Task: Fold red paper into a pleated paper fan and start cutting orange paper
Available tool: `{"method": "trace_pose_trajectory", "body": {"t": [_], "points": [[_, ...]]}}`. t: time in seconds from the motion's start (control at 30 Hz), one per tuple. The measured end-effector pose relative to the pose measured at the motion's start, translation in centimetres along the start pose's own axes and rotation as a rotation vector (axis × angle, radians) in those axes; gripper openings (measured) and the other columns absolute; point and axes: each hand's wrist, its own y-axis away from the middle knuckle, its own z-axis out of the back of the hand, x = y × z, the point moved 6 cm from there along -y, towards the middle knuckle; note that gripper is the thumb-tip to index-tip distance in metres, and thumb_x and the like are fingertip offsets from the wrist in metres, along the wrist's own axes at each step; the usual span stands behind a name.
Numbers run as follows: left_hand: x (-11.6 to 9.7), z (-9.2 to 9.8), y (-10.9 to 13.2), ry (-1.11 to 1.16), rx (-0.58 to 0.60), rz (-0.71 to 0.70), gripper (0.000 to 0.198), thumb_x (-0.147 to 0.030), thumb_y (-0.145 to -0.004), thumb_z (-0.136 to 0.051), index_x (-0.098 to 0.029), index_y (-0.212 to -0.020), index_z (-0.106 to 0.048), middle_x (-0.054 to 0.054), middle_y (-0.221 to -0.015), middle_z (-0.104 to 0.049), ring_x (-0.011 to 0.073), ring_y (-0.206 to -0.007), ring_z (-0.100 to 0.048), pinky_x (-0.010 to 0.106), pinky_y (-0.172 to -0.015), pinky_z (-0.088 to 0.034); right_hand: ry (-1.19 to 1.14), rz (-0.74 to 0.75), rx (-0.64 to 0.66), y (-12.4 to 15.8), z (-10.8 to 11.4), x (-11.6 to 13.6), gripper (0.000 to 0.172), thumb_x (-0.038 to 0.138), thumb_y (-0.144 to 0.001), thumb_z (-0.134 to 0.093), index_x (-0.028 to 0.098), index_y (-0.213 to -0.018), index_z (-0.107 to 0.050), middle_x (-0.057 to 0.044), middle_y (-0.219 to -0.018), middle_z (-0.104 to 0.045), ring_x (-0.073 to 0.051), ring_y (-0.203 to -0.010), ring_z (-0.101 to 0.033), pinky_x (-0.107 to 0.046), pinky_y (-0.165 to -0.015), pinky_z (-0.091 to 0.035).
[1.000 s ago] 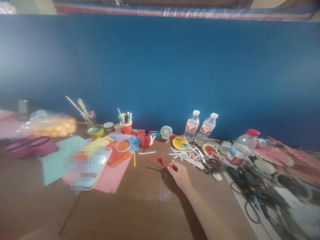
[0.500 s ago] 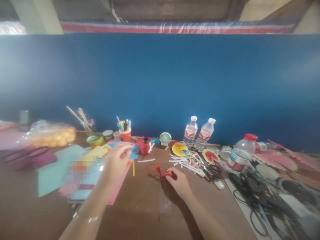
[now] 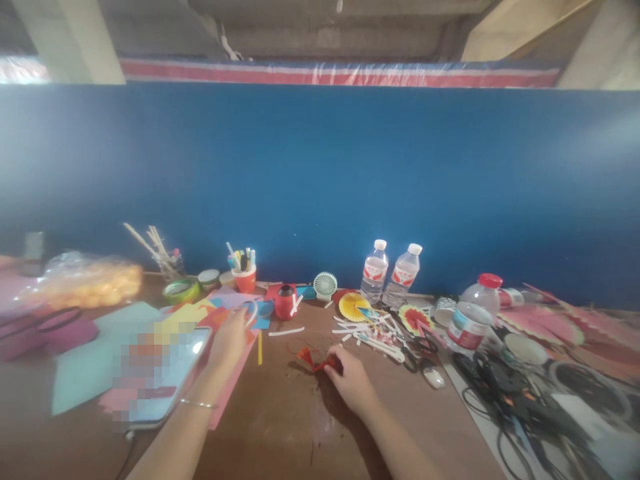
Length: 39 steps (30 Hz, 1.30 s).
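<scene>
My right hand (image 3: 347, 377) rests over the brown table, its thumb and fingers closed on a small red tassel (image 3: 306, 357). The tassel's fringed end fans out to the left of my fingertips, and the rest is partly hidden by them. A thin red cord seems to loop beside it. My left hand (image 3: 231, 341) is over the coloured paper sheets, its fingers curled round a pale ring (image 3: 253, 311) that looks like a roll of tape. Just right of that hand stands a red jar (image 3: 287, 303) with white strips against it.
A phone-like tablet (image 3: 187, 373) lies left of my left forearm. At the back are a pen cup (image 3: 245, 279), a small fan (image 3: 325, 285) and two water bottles (image 3: 375, 270). Paper scraps (image 3: 370, 333), scissors (image 3: 410, 359) and black cables (image 3: 500, 380) lie to the right.
My left hand has drawn slightly back and lower, and the pale ring now shows clearly at its fingers. My right hand still holds the tassel. The whole view has shifted a little.
</scene>
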Motion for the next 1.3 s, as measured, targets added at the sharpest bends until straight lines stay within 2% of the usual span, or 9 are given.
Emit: {"method": "trace_pose_trajectory", "body": {"t": [0.17, 0.3, 0.47, 0.57, 0.77, 0.93, 1.1, 1.2, 1.3], "points": [[-1.3, 1.8, 0.6, 0.367, -0.113, -0.079, 0.029, -0.03, -0.084, -0.038, -0.016, -0.105, -0.051, 0.009, -0.104, -0.06, 0.0209, -0.093, -0.058, 0.034, -0.081, -0.046, 0.033, 0.003, -0.099, -0.3, 0.2, -0.2, 0.013, 0.01, -0.067, -0.049, 0.021, -0.071, -0.055, -0.005, -0.076, -0.059, -0.022, -0.075, -0.055, -0.03, -0.067, -0.041], [-4.7, 2.2, 2.1, 0.575, -0.108, -0.147, 0.033, -0.036, -0.082, -0.042, -0.016, -0.107, -0.052, 0.008, -0.103, -0.061, 0.0204, -0.092, -0.059, 0.032, -0.079, -0.047, 0.02, 0.031, -0.157, -0.2, 0.6, 0.1, 0.021, 0.01, -0.069, -0.048, 0.021, -0.084, -0.057, -0.006, -0.087, -0.058, -0.023, -0.087, -0.054, -0.032, -0.077, -0.043], [-10.4, 0.8, 5.4, 0.81, -0.022, -0.21, 0.028, -0.034, -0.082, -0.047, -0.017, -0.102, -0.056, 0.006, -0.095, -0.064, 0.0191, -0.087, -0.06, 0.031, -0.078, -0.047, -0.014, 0.092, -0.24, 0.5, 2.0, 0.9, 0.019, 0.012, -0.075, -0.048, 0.02, -0.09, -0.057, -0.006, -0.091, -0.058, -0.021, -0.089, -0.054, -0.033, -0.079, -0.043], [-12.3, -0.5, 7.3, 0.779, -0.047, -0.219, 0.027, -0.032, -0.082, -0.047, -0.018, -0.103, -0.056, 0.007, -0.095, -0.064, 0.0203, -0.087, -0.06, 0.034, -0.078, -0.047, -0.045, 0.204, -0.26, 1.1, 2.7, 2.0, 0.019, 0.014, -0.08, -0.046, 0.02, -0.093, -0.058, -0.006, -0.09, -0.059, -0.02, -0.089, -0.054, -0.032, -0.079, -0.044], [-13.6, -3.1, 9.5, 0.69, -0.032, -0.318, 0.02, -0.022, -0.08, -0.049, -0.02, -0.097, -0.058, 0.005, -0.091, -0.062, 0.0203, -0.086, -0.058, 0.036, -0.08, -0.045, -0.111, 0.21, -0.305, 1.7, 2.6, 3.3, 0.025, 0.021, -0.084, -0.049, 0.022, -0.107, -0.059, -0.008, -0.098, -0.061, -0.019, -0.092, -0.057, -0.031, -0.08, -0.047], [-14.1, -3.8, 9.9, 0.635, -0.013, -0.389, 0.024, -0.015, -0.078, -0.047, -0.019, -0.1, -0.056, 0.006, -0.091, -0.061, 0.0197, -0.084, -0.057, 0.036, -0.079, -0.045, -0.152, 0.125, -0.294, 1.6, 2.0, 3.0, 0.016, 0.022, -0.083, -0.049, 0.022, -0.092, -0.063, -0.005, -0.087, -0.064, -0.018, -0.08, -0.06, -0.029, -0.073, -0.047], [-14.3, -3.8, 9.9, 0.608, 0.02, -0.459, 0.024, -0.014, -0.08, -0.045, -0.019, -0.1, -0.055, 0.005, -0.09, -0.059, 0.0182, -0.084, -0.056, 0.033, -0.077, -0.046, -0.18, 0.032, -0.229, 1.3, 2.1, 2.9, 0.006, 0.02, -0.079, -0.05, 0.02, -0.081, -0.056, -0.002, -0.075, -0.06, -0.016, -0.068, -0.056, -0.025, -0.062, -0.045], [-14.2, -4.0, 9.9, 0.59, 0.036, -0.49, 0.024, -0.015, -0.081, -0.044, -0.019, -0.102, -0.055, 0.006, -0.092, -0.06, 0.0193, -0.086, -0.056, 0.035, -0.079, -0.045, -0.147, 0.077, -0.171, 1.1, 2.2, 3.6, 0.004, 0.017, -0.078, -0.049, 0.02, -0.075, -0.051, -0.001, -0.073, -0.056, -0.015, -0.066, -0.053, -0.024, -0.059, -0.043], [-13.9, -4.2, 9.9, 0.578, 0.038, -0.493, 0.029, -0.016, -0.082, -0.043, -0.02, -0.109, -0.053, 0.007, -0.1, -0.061, 0.0219, -0.094, -0.055, 0.039, -0.084, -0.042, -0.128, 0.187, -0.174, 1.2, 2.5, 4.4, 0.007, 0.016, -0.078, -0.048, 0.02, -0.073, -0.05, -0.003, -0.081, -0.056, -0.016, -0.075, -0.054, -0.026, -0.067, -0.044]]}}
